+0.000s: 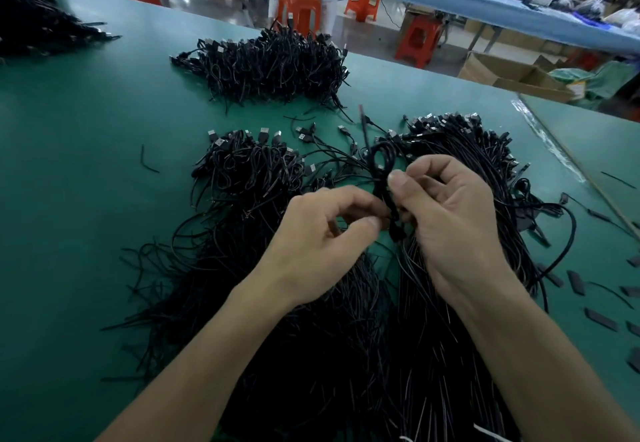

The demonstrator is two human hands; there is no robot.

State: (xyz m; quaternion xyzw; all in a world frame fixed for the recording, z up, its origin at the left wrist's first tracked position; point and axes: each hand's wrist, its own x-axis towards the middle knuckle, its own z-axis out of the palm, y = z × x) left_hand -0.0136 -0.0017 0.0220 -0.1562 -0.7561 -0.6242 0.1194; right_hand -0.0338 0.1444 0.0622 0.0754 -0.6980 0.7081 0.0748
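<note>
1. Bundling a black cable (380,164) above a green bench (86,164), a worker's hands meet at the coil's waist. The left hand (322,233) pinches it between thumb and forefinger. The right hand (453,213) curls round it, thumb pressed against the strands.
2. The cable hangs between the two hands, just over the near heap (311,337) of loose leads, with its loop standing up past the fingers.
3. Thin and limp as it looks, the cable should weigh almost nothing and bend freely. Its smooth jacket may slip, and the coil would likely spring open if the waist were let go.
4. The best hold is the gathered middle, not the plug or the bare wire ends, which look easy to bend.
5. Fingers cover the waist, so what binds the coil, if anything, cannot be told. Black on black blurs single leads in the heaps. The cable's own plug cannot be picked out with certainty, and the foremost leads run off the lower edge.
</note>
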